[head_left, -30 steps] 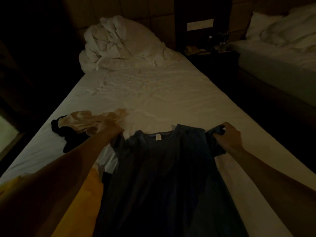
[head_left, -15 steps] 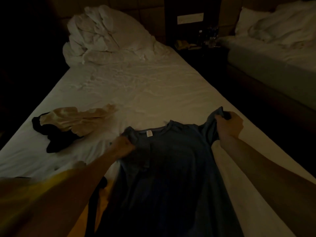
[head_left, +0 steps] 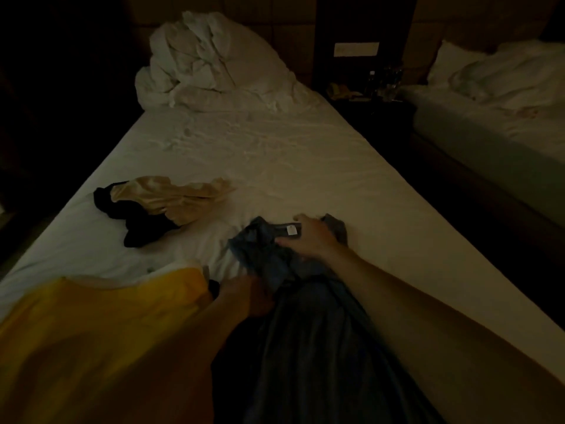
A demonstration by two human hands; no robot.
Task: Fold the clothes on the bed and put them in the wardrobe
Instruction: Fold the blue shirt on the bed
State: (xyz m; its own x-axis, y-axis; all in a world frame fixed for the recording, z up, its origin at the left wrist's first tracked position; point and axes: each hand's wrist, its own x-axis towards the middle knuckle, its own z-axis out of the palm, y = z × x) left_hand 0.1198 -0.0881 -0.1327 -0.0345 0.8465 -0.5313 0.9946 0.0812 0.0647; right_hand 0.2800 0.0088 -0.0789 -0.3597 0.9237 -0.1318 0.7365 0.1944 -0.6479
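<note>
Since the earlier frame both shoulders of the dark blue cotton T-shirt [head_left: 305,332] have bunched at lower centre of the white-sheeted bed [head_left: 305,166], its length running toward the viewer, right hand [head_left: 308,240] gripping the collar, left hand [head_left: 247,296] clutching the nearer fabric.
</note>
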